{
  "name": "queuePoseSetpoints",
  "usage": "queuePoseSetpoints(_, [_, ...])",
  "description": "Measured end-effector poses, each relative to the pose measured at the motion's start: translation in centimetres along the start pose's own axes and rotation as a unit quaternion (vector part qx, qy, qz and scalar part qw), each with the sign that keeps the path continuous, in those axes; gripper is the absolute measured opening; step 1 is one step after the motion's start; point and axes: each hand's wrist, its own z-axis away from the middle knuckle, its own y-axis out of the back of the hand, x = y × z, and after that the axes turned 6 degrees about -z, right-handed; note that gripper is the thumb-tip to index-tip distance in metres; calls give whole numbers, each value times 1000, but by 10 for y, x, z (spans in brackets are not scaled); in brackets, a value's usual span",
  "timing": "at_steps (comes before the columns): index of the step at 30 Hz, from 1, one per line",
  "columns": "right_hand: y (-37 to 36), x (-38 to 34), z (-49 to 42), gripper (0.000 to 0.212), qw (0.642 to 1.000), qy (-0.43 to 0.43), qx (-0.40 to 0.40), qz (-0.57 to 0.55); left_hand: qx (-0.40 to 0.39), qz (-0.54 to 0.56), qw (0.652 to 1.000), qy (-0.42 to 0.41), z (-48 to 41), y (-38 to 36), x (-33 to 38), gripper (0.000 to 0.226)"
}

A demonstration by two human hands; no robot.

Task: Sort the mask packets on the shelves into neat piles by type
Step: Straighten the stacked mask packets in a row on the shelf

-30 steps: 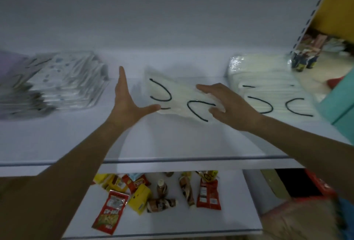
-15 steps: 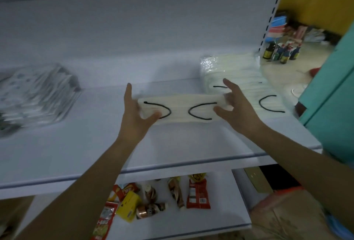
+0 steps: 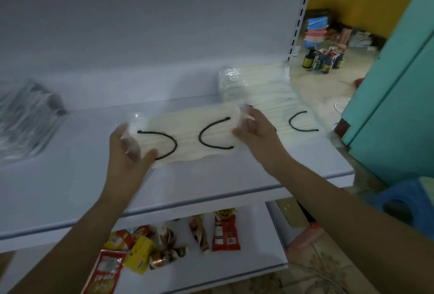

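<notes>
A clear packet of cream masks with black ear loops (image 3: 187, 136) is held over the middle of the white shelf (image 3: 77, 176). My left hand (image 3: 129, 152) grips its left end, thumb on top. My right hand (image 3: 256, 134) pinches its right end. Just beyond my right hand, a pile of the same cream mask packets (image 3: 265, 91) lies at the shelf's right end. A blurred pile of grey patterned mask packets (image 3: 25, 117) sits at the far left of the shelf.
The lower shelf (image 3: 211, 268) holds several snack packets and small bottles (image 3: 164, 242). The shelf upright (image 3: 300, 11) ends the unit on the right. Beyond it are dark bottles (image 3: 321, 58) on the floor, a teal panel (image 3: 399, 82) and a blue stool (image 3: 399, 202).
Both hands have taken hold of the cream packet's ends and turned it level, carrying it rightward toward the cream pile. The view has swung right.
</notes>
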Motion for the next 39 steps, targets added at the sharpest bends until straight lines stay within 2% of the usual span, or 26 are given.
queuePoseSetpoints(2, [17,-12,-4,39,997,-21,63,-42,-31,30,999,18,7,-16,18,84])
queuePoseSetpoints(5, [63,-15,-2,42,990,-51,130,9,-94,4,996,3,12,-60,33,107])
queuePoseSetpoints(7, [95,-12,6,47,982,-81,168,39,-143,-29,989,-10,16,-92,41,108])
queuePoseSetpoints(10, [131,-8,15,48,971,-114,203,45,-209,-90,973,25,23,-137,49,96])
queuePoseSetpoints(12, [148,-2,16,52,967,-142,180,112,-246,-129,959,53,23,-160,54,88])
queuePoseSetpoints(13, [153,3,15,57,961,-156,138,181,-258,-143,953,70,23,-168,55,87])
queuePoseSetpoints(15, [162,14,13,65,935,-181,62,300,-260,-172,945,100,22,-178,59,83])
queuePoseSetpoints(16, [167,18,11,68,928,-188,60,315,-252,-179,945,112,21,-181,62,81])
queuePoseSetpoints(17, [170,20,9,71,931,-193,70,300,-240,-176,947,118,21,-184,63,78])
queuePoseSetpoints(19, [177,21,1,76,955,-205,92,195,-205,-150,959,126,18,-189,67,72])
queuePoseSetpoints(21, [180,21,-6,75,963,-224,81,124,-175,-133,968,118,11,-192,67,64])
queuePoseSetpoints(24, [173,22,-12,67,961,-223,33,159,-139,-152,976,75,5,-192,65,55])
queuePoseSetpoints(27, [172,23,-14,67,968,-211,29,135,-141,-118,980,83,-3,-187,63,67])
queuePoseSetpoints(30, [181,26,-20,84,971,-219,40,88,-169,-66,973,141,-11,-182,62,88])
queuePoseSetpoints(32, [181,27,-22,87,969,-224,25,105,-206,-55,965,149,-11,-183,60,91])
queuePoseSetpoints(34, [177,31,-24,84,963,-218,9,160,-227,-72,964,122,-12,-184,56,89])
queuePoseSetpoints(37, [171,31,-30,82,957,-200,-11,210,-221,-109,966,83,-20,-182,54,85])
queuePoseSetpoints(39, [170,31,-35,84,950,-191,-28,244,-219,-121,964,93,-25,-180,54,83])
